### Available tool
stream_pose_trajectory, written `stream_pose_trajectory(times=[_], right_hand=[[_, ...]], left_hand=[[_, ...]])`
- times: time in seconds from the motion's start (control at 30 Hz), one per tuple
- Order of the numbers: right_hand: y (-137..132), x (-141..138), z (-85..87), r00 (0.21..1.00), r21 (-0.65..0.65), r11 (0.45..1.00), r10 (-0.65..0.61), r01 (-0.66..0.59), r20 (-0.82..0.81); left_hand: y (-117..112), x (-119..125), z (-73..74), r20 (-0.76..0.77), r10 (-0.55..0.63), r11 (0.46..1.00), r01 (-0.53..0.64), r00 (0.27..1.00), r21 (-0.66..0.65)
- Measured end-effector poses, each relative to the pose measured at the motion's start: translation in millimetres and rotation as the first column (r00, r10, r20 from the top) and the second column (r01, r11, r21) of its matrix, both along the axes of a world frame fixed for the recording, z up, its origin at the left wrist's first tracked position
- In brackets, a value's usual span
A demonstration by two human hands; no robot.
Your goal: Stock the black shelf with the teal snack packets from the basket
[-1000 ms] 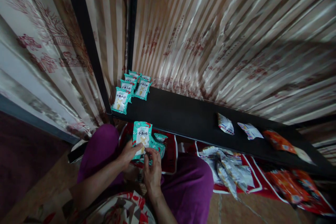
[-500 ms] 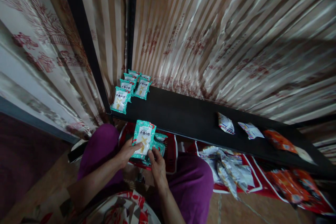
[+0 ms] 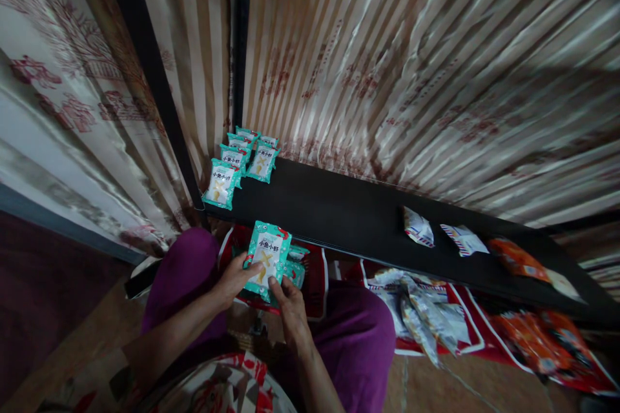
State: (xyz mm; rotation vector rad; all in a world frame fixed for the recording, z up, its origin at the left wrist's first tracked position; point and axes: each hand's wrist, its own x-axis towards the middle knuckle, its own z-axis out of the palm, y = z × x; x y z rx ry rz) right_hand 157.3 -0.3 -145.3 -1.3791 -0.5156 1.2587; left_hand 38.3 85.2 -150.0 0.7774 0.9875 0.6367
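Left hand closed on teal packet, thumb across front, other fingers mostly hidden behind; packet above red bin, near front edge of black shelf. Right hand half-curled, thumb on packet's lower right corner (pinch or mere touch, cannot tell). Bin's teal packets partly covered by held one. Orange bags dim, print unreadable; right forearm cut off at bottom
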Motion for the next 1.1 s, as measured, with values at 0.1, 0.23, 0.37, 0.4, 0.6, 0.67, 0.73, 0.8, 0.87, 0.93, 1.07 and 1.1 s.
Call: stream_pose_trajectory(times=[0.1, 0.23, 0.37, 0.4, 0.6, 0.67, 0.73, 0.8, 0.87, 0.93, 1.07, 1.1], right_hand=[[1, -2, -2.9, 0.999, 0.011, 1.0, -0.027, 0.027, -0.02], [2, -3, -5.5, 0.997, -0.023, 0.997, -0.067, 0.067, 0.023], [5, -3, -6.1, 0.988, -0.056, 0.986, -0.155, 0.156, 0.023], [6, -3, -6.6, 0.983, -0.065, 0.981, -0.182, 0.183, 0.021], [11, 0, -8.3, 0.977, -0.08, 0.976, -0.208, 0.204, -0.042], [13, 0, -7.8, 0.98, -0.069, 0.98, -0.189, 0.185, -0.062], [14, 0, -8.2, 0.981, -0.069, 0.982, -0.18, 0.175, -0.066], [15, 1, -9.6, 0.982, -0.073, 0.982, -0.18, 0.175, -0.057], [16, 2, -11.2, 0.986, -0.065, 0.986, -0.158, 0.154, -0.052], [17, 3, -11.7, 0.992, -0.044, 0.992, -0.121, 0.12, -0.044], [22, 7, -8.3, 0.996, -0.047, 0.995, -0.082, 0.083, 0.02], [23, 8, -7.0, 0.997, -0.049, 0.996, -0.072, 0.074, 0.039]], left_hand=[[1, 0, 0.8, -0.022, -0.013, 1.0, 0.013, 1.0, 0.004], [1, 0, -0.6, -0.016, -0.021, 1.0, 0.021, 1.0, 0.004], [1, 0, -5.1, -0.02, -0.047, 0.997, 0.048, 0.999, 0.056], [1, -1, -6.6, -0.04, -0.059, 0.996, 0.062, 0.997, 0.066], [7, -5, -15.6, -0.102, -0.103, 0.99, 0.112, 0.989, 0.084], [9, -6, -16.4, -0.085, -0.099, 0.991, 0.106, 0.991, 0.077], [10, -6, -16.2, -0.071, -0.089, 0.993, 0.094, 0.994, 0.071], [12, -5, -15.8, -0.059, -0.066, 0.995, 0.07, 0.996, 0.066], [14, -4, -15.7, -0.042, -0.043, 0.997, 0.045, 0.998, 0.062], [16, -4, -15.9, -0.027, -0.034, 0.997, 0.036, 0.999, 0.066], [19, -3, -16.5, -0.041, -0.055, 0.993, 0.059, 0.998, 0.105], [20, -3, -16.5, -0.047, -0.056, 0.992, 0.062, 0.997, 0.115]])
